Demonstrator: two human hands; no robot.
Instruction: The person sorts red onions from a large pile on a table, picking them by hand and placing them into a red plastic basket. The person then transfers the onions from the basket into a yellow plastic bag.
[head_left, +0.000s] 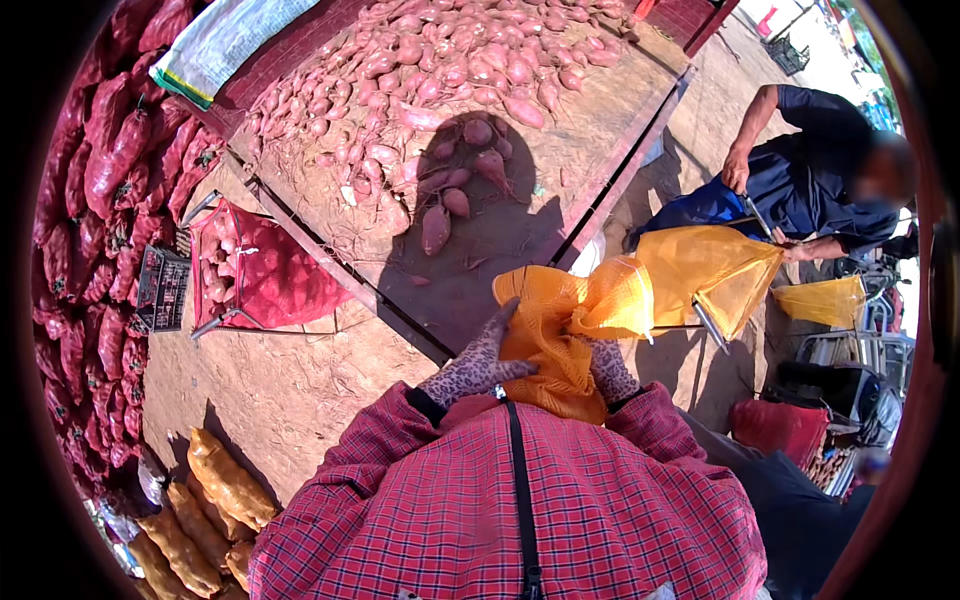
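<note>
A crumpled orange mesh sack (551, 322) is bunched up in front of my chest. My left hand (480, 356), in a leopard-print glove, grips its left side, with thumb and fingers spread along the mesh. On the other side my right hand (611, 369), in a matching glove, holds the sack too; folds of mesh hide its fingers. Beyond the sack, a wooden sorting table (495, 240) bears a large heap of sweet potatoes (450, 64). Several loose sweet potatoes (436, 229) lie nearer to me, in the shadow cast on the boards.
At left, a red mesh sack (289, 277) hangs open on a frame, partly filled. Stacked red sacks (112, 165) rise behind a black crate (163, 289). Full orange sacks (225, 480) stand lower left. To the right, a person (810, 172) handles a framed yellow mesh sack (697, 262).
</note>
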